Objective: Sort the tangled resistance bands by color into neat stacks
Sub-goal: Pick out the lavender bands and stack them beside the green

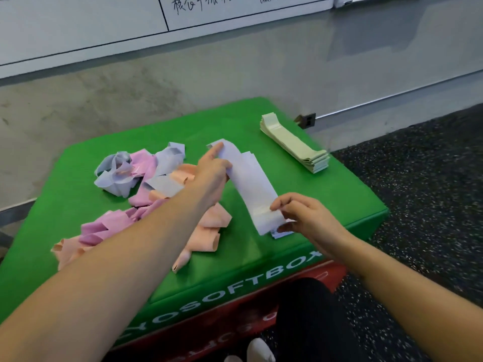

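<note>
Bands of four colours lie on the green soft box (326,194), which sits on a red box (235,309) over speckled dark flooring (431,178).

Green stack (295,143): squared and flat at 1 o'clock on the box top, well apart from everything else.

Tangled heap (146,184): lavender, pink and peach bands mixed together from 9 to 7 o'clock, partly hidden under the left forearm.

Lavender band (252,184): stretched lengthwise near the box centre, running from 12 o'clock toward 5 o'clock, lying over further lavender bands whose edges show beside it and beneath its near end.

Left hand (213,172): at the far end of this band. Index finger is extended onto the curled-up far tip; the remaining fingers are curled round the band's edge.

Right hand (300,218): at the near end, 5 o'clock. Thumb and fingertips pinch the band's near end, fingers bent and close together.

Wall (183,79) behind carries a whiteboard (235,11) with handwriting. A white shoe (258,351) shows at 6 o'clock below the box.
</note>
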A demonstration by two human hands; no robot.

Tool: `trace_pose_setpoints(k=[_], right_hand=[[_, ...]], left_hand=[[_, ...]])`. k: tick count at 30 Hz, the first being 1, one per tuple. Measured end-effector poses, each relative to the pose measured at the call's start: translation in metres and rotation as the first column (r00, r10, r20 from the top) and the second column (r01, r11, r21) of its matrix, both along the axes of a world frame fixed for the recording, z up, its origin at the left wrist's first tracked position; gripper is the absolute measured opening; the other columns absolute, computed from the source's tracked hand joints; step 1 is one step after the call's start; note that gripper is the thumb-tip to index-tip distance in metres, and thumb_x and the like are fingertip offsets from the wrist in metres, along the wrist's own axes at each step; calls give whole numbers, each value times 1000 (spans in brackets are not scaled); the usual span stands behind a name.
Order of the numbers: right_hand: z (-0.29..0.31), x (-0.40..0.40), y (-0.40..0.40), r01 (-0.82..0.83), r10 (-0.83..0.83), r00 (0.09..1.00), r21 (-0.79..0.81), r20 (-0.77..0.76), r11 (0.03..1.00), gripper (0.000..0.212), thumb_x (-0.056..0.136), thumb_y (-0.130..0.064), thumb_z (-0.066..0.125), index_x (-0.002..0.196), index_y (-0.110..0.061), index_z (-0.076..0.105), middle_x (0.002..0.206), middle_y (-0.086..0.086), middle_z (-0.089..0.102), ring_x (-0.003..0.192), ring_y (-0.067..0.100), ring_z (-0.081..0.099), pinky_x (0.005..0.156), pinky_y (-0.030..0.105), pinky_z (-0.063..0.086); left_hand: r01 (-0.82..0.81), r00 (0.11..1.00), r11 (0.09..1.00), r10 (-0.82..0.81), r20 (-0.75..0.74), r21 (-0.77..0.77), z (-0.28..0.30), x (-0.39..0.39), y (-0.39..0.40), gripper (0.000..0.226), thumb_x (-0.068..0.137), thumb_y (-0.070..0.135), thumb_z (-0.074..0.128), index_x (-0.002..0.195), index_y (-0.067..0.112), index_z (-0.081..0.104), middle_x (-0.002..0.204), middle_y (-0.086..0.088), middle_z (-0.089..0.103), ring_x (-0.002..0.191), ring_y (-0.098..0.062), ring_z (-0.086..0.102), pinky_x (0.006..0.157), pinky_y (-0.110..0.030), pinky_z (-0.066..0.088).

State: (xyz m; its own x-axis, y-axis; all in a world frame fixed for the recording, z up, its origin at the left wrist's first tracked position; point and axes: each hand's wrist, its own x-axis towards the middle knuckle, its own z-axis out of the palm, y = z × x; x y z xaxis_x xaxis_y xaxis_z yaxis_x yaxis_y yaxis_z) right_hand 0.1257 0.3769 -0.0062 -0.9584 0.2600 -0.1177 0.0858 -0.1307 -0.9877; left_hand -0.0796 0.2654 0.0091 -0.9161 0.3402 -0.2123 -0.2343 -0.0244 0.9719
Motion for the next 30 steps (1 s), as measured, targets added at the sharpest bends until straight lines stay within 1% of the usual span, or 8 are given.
trace_pose_setpoints(k=[4,7,9,13,17,20,25,30], right_hand=[[-8,-7,13,-31,36,996,-59,79,998,11,92,-7,67,83,-11,71,86,5,71,80,19,68,78,38,62],[-12,-11,19,-19,17,994,16,107,1000,13,90,3,67,95,-9,67,85,6,69,66,12,65,59,23,56],[-15,-13,26,7,-26,993,154,118,988,22,91,2,65,107,-13,65,91,11,63,60,16,62,58,26,55],[-20,-20,39,12,-70,985,342,159,940,21,94,-7,64,113,-16,62,104,7,61,52,17,65,64,39,58],[-26,-26,46,-82,-3,973,359,230,930,8,94,-10,67,101,-10,64,86,6,62,51,17,64,54,35,59],[-33,-27,51,-173,17,957,523,289,835,3,94,-18,66,96,-18,68,87,2,69,52,12,61,53,30,56],[-45,-23,58,-234,89,968,707,236,667,16,92,-37,68,102,-26,75,95,-14,64,77,-4,57,73,16,44],[-55,-12,75,-332,246,942,744,228,580,34,86,-45,74,118,-33,70,103,-16,53,84,-10,52,71,10,35]], left_hand=[[39,997,998,-42,-61,-58,-10,-7,23,74,83,-17,45,147,20,48,138,-7,49,100,-22,54,90,-36,46],[34,995,996,-41,-87,-81,-16,-15,36,75,82,-16,44,145,22,50,147,-8,46,118,-24,55,99,-39,48],[27,995,996,-35,-95,-89,-18,-20,44,73,84,-19,42,148,17,46,148,-4,41,121,-23,53,102,-39,46],[15,996,992,-25,-81,-128,-24,-32,56,71,89,-19,41,152,13,39,156,-4,37,72,-5,43,86,-30,43],[-2,995,976,-19,-93,-219,-35,-45,61,66,93,-12,46,151,17,43,160,-3,34,67,-1,40,74,-23,47],[33,993,961,-62,-98,-275,-43,-52,62,62,96,-7,49,151,21,43,160,-4,34,86,-7,54,96,-32,54],[22,983,903,-99,-157,-430,-54,-57,61,58,97,-3,50,147,27,48,154,-4,44,60,-1,37,65,-19,47],[20,982,877,-109,-157,-480,-57,-59,61,63,96,-8,47,148,27,46,155,0,42,46,-3,36,53,-21,38]])
